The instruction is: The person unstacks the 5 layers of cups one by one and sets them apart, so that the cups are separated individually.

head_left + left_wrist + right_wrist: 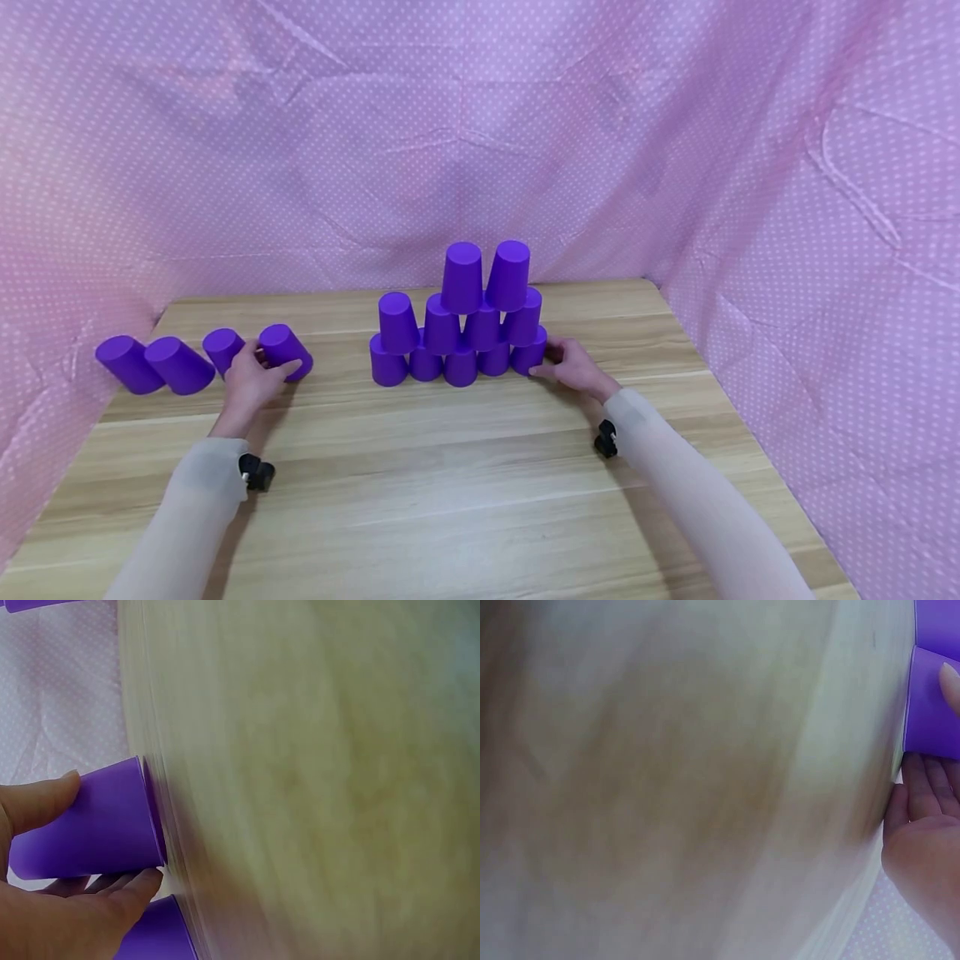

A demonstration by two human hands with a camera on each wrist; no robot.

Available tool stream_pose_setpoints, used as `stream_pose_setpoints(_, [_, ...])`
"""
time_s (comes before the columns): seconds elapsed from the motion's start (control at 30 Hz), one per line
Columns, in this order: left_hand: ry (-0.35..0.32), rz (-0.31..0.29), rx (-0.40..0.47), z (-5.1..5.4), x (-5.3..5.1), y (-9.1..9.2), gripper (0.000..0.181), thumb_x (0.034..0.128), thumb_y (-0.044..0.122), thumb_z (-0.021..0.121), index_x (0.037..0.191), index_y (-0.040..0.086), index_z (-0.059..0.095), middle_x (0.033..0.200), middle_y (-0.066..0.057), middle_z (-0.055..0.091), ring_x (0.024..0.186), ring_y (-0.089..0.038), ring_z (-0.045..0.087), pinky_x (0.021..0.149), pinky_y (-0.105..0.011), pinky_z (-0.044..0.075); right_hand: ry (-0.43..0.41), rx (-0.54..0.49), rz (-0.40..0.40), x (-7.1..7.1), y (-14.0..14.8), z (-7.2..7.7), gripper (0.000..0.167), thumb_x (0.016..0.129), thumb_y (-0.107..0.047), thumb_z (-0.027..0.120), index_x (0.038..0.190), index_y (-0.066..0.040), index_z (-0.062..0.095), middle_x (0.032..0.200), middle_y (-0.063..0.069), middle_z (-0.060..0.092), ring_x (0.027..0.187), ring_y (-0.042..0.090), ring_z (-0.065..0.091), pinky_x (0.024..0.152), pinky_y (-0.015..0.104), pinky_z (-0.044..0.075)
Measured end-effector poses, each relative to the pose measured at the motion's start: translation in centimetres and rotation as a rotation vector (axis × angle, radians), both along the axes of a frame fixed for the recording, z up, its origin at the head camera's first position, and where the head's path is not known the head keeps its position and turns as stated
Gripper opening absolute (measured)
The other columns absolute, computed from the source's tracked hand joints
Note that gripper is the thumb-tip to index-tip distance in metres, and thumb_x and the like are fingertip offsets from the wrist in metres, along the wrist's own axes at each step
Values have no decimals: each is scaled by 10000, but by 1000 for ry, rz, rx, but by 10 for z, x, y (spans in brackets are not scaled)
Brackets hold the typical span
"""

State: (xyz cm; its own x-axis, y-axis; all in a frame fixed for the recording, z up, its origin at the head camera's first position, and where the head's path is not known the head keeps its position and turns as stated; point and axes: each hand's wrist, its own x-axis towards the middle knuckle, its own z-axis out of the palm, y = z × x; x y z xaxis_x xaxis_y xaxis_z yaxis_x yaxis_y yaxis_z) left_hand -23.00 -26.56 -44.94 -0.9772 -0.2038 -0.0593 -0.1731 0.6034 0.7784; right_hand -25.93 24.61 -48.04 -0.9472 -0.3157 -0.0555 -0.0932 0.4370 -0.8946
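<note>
Purple cups stand upside down in a stepped stack [460,367]: several in the bottom row, several above them, and two cups on top. My left hand [253,385] grips a separate purple cup [288,354] left of the stack; the left wrist view has the thumb on one side of this cup [90,825] and the fingers of my left hand [67,915] on the other. At the stack's right end, my right hand [573,367] holds the bottom cup [529,354] between thumb and fingers. In the right wrist view, my right hand [930,825] is beside that cup [934,712].
Three more purple cups are at the left: two at the far left [131,367] [180,367] and one cup [223,350] partly behind my left hand. Pink dotted cloth [465,125] hangs behind and beside the wooden table [450,483].
</note>
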Motion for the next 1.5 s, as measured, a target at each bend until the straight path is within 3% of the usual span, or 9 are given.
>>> stream_pose_setpoints(0.33, [-20, 18, 11, 1, 0, -3, 759, 884, 176, 686, 1424, -119, 242, 1330, -392, 392, 1217, -510, 403, 1015, -579, 331, 39, -7, 18, 0, 0, 0, 505, 810, -55, 762, 1271, 5, 566, 1213, 148, 613, 1155, 279, 545, 1032, 399, 376])
stream_pose_setpoints(0.73, [-29, 29, -2, 0, -3, -4, 773, 883, 189, 689, 1433, -109, 235, 1337, -385, 391, 1222, -507, 400, 1019, -579, 325, 12, -11, 15, 1, 0, 2, 499, 820, -45, 747, 1283, -13, 561, 1213, 128, 615, 1146, 268, 551, 1026, 405, 383])
stream_pose_setpoints(0.97, [-32, 30, -22, 7, -3, 0, 813, 855, 226, 728, 1423, -117, 260, 1321, -386, 408, 1201, -512, 416, 998, -590, 345, 12, -19, 17, -1, 1, 3, 500, 820, -47, 751, 1282, -11, 563, 1230, 133, 605, 1170, 269, 535, 1036, 397, 372])
stream_pose_setpoints(1.13, [37, 38, -78, 20, -4, 6, 823, 849, 280, 728, 1436, -86, 284, 1349, -354, 407, 1200, -527, 402, 985, -607, 345, -17, -28, 29, 0, 1, 9, 543, 828, -16, 731, 1318, 49, 507, 1266, 207, 565, 1202, 349, 496, 1051, 461, 342])
stream_pose_setpoints(1.37, [156, 69, -77, 48, -2, 22, 822, 862, 326, 703, 1468, -27, 274, 1456, -265, 328, 1319, -435, 309, 1060, -540, 284, 14, -37, 26, -1, 3, 2, 493, 813, -17, 744, 1272, -4, 566, 1225, 138, 607, 1171, 270, 532, 1043, 399, 362])
stream_pose_setpoints(1.5, [298, 83, -70, 65, -1, 41, 778, 852, 300, 722, 1455, -1, 333, 1448, -240, 360, 1323, -407, 318, 1074, -522, 273, 29, -27, 21, -1, 3, 2, 477, 811, -24, 752, 1256, -10, 579, 1207, 123, 618, 1150, 257, 547, 1033, 390, 375])
